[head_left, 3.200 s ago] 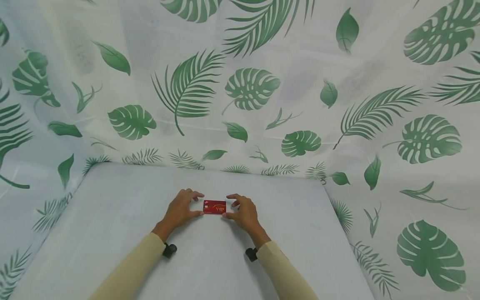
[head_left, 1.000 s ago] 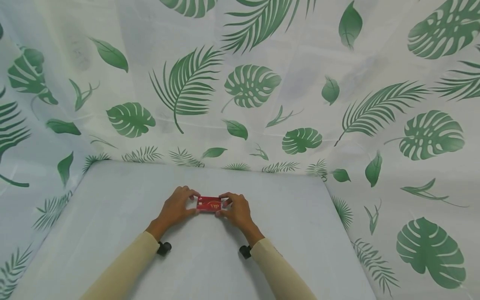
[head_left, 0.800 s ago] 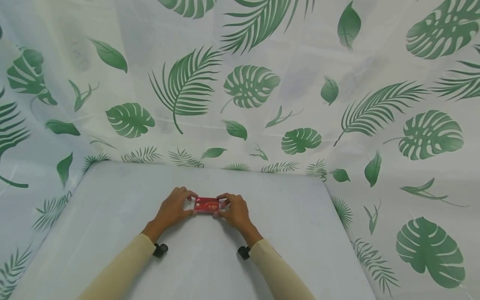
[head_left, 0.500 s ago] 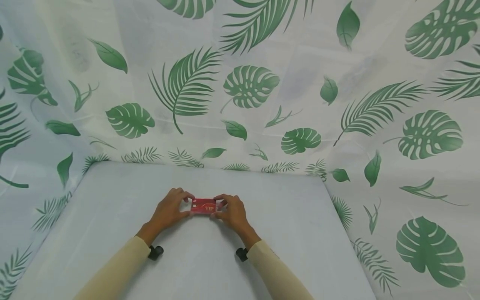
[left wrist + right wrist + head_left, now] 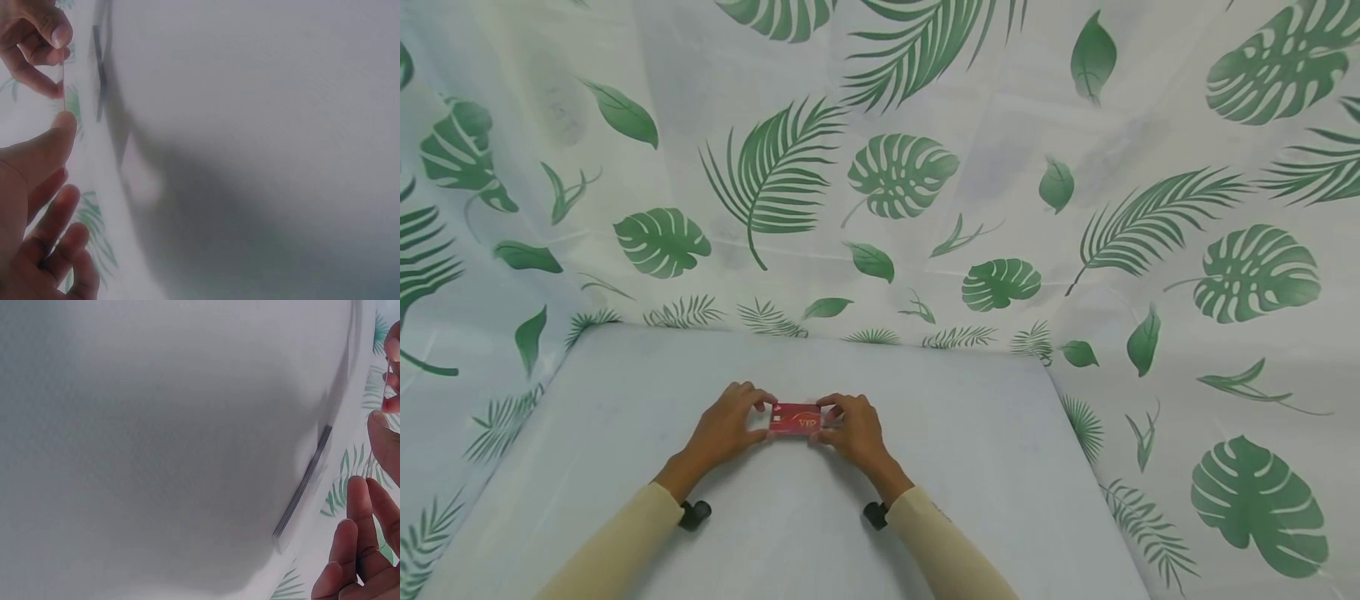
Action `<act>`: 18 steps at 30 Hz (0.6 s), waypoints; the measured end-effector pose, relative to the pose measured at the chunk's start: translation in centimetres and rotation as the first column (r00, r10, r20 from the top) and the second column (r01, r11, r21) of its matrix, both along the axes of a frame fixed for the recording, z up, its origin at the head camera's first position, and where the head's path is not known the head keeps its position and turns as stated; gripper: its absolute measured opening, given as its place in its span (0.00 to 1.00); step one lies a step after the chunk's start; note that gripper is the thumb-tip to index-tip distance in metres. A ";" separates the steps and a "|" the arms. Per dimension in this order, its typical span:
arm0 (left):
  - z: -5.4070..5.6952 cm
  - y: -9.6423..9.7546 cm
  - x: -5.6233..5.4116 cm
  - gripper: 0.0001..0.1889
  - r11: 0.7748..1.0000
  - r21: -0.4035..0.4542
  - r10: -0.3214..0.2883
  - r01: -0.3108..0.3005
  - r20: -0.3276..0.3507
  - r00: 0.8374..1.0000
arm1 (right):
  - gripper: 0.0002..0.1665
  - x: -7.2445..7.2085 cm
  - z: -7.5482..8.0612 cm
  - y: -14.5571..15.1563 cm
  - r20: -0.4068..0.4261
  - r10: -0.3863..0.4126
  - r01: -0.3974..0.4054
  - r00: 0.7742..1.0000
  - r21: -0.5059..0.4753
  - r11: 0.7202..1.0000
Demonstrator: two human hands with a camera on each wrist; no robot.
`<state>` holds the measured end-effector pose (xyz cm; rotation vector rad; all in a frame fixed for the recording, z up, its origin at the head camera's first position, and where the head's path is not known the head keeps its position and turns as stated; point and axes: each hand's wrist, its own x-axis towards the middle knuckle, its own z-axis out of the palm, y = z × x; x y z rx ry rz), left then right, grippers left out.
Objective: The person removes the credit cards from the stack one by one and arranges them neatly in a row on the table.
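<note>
A red card [image 5: 795,419] with gold "VIP" lettering is held up between both hands, its printed face towards the head camera. My left hand [image 5: 724,423] pinches its left end between thumb and forefinger. The right end is pinched the same way by my right hand [image 5: 856,429]. Something clear shows beside the card at the right fingers, too faint to make out. In the right wrist view the card appears edge-on as a thin line. Apart from the hands, a thin dark layered piece [image 5: 303,484], like a stack of thin cards, is seen edge-on; the head view does not show it.
The white tabletop [image 5: 985,467] spreads around the hands. White sheeting [image 5: 925,100] printed with green leaves rises at the back and both sides. A small black device [image 5: 696,515] is strapped at each wrist, below the beige sleeves.
Both hands have moved left and a little nearer the person with the red card between them. The right fingers now cover a bit of its right end. The head view has shifted slightly.
</note>
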<state>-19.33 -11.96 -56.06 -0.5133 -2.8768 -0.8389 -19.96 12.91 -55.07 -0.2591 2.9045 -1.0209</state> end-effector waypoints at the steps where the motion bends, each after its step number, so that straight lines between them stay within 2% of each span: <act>1: 0.1 -0.1 0.1 0.27 1.000 0.000 0.001 -0.001 0.001 1.000 | 0.31 0.0 0.0 -0.1 -0.001 0.003 -0.003 1.000 0.001 1.000; 9: 0.5 -1.1 0.7 0.28 1.000 -0.018 0.006 -0.006 0.003 1.000 | 0.31 0.5 -0.3 -0.9 -0.011 0.025 -0.025 1.000 -0.004 1.000; 18: 0.7 -2.3 1.3 0.28 1.000 -0.014 -0.002 0.002 -0.030 1.000 | 0.30 0.8 -0.2 -1.9 -0.030 0.040 -0.040 0.999 -0.008 0.999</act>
